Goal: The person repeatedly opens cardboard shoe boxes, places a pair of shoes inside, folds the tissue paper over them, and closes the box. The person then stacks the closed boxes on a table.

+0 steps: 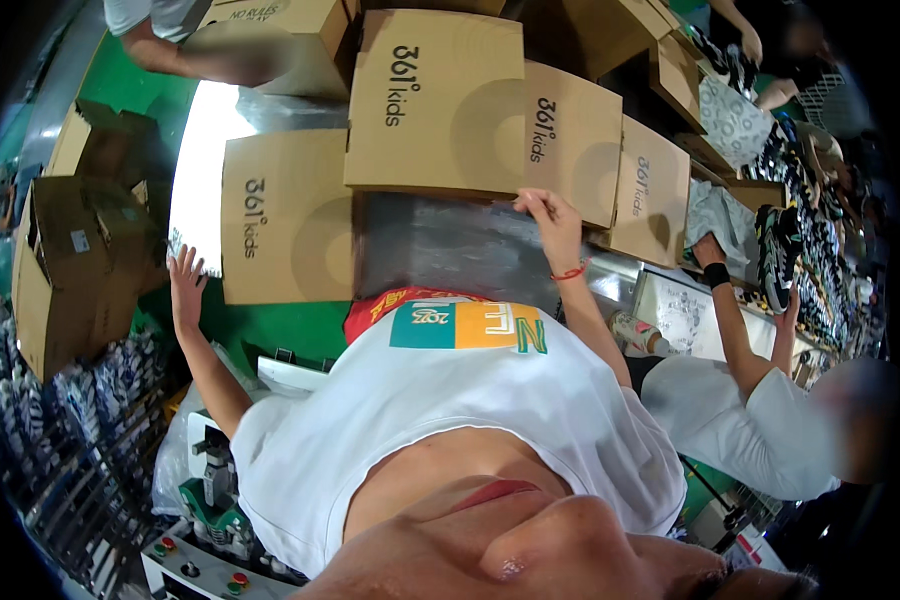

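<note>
White shirt (440,420) nearest; right hand (553,225) pinching cardboard box lid (440,100) edge; left hand (184,285) spread, released, beside flat box (285,215).

Green floor (130,95) under my steel tabletop (450,245), with harsh glare (202,160) bouncing off its left end. Open cardboard cartons (75,265) stacked on my left, a button panel (195,565) down low.

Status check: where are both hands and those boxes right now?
Left hand open, at left brown box. Right hand fingers on stacked box edge. Nothing blocking.
</note>
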Available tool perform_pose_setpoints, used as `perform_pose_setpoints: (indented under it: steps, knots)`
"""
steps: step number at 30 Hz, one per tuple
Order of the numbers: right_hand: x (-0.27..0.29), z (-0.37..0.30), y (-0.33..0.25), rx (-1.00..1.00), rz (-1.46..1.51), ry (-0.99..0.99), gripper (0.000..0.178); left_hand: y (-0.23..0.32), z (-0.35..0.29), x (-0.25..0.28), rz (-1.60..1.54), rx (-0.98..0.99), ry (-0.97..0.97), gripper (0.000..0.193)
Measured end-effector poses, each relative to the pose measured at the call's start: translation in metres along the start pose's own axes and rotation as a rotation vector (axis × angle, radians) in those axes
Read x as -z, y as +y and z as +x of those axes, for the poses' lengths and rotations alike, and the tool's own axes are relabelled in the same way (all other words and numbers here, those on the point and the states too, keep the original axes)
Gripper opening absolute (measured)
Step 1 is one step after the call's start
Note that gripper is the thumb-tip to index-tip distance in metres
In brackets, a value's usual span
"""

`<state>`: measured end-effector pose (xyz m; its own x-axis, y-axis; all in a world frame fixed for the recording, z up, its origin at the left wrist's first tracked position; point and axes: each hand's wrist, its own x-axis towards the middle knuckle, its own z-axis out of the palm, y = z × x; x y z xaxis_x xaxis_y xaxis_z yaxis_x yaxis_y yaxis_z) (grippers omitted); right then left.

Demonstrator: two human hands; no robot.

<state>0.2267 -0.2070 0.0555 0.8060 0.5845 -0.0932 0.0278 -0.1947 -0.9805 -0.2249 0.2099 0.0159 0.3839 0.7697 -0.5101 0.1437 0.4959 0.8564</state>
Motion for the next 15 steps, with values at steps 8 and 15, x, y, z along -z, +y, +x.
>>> perform_pose_setpoints:
  steps: [8, 15]
  knots:
    - [0.030, -0.029, 0.075, -0.552, 0.468, 0.402, 0.033, 0.026, -0.030, -0.205, 0.138, -0.715, -0.265, 0.041]
    - [0.041, 0.001, 0.140, -0.723, 0.774, 0.731, 0.034, 0.010, 0.044, -0.286, 0.048, -0.329, -0.424, 0.057]
